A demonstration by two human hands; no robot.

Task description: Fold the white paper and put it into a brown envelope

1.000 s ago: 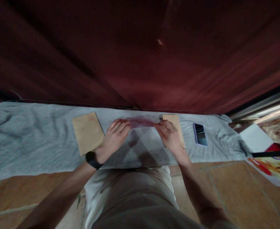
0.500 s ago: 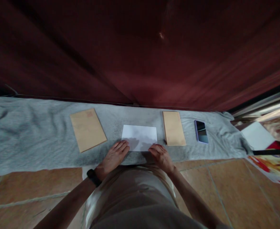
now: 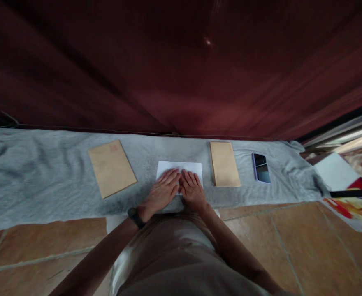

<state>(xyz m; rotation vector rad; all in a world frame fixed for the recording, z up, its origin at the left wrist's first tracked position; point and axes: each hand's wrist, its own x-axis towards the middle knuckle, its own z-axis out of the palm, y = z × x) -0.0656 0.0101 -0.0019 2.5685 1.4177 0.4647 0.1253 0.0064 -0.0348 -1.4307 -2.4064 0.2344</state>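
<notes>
A folded white sheet of paper (image 3: 179, 166) lies on a grey cloth (image 3: 45, 172) spread on the floor. My left hand (image 3: 162, 191) and my right hand (image 3: 192, 190) lie flat on the sheet, side by side, fingers stretched out and nearly touching. A black watch (image 3: 135, 217) sits on my left wrist. A wide brown envelope (image 3: 111, 167) lies to the left of the sheet and a narrower brown envelope (image 3: 224, 164) to the right.
A phone (image 3: 261, 167) with a purple edge lies on the cloth right of the narrow envelope. A dark red curtain (image 3: 181, 65) hangs behind the cloth. Tan floor tiles (image 3: 292, 242) run in front. A white sheet (image 3: 333, 171) and colourful printed paper (image 3: 358, 209) lie at far right.
The white sheet was held up and folded over, then laid flat on the cloth. My hands moved from its near corners onto its middle, pressing it.
</notes>
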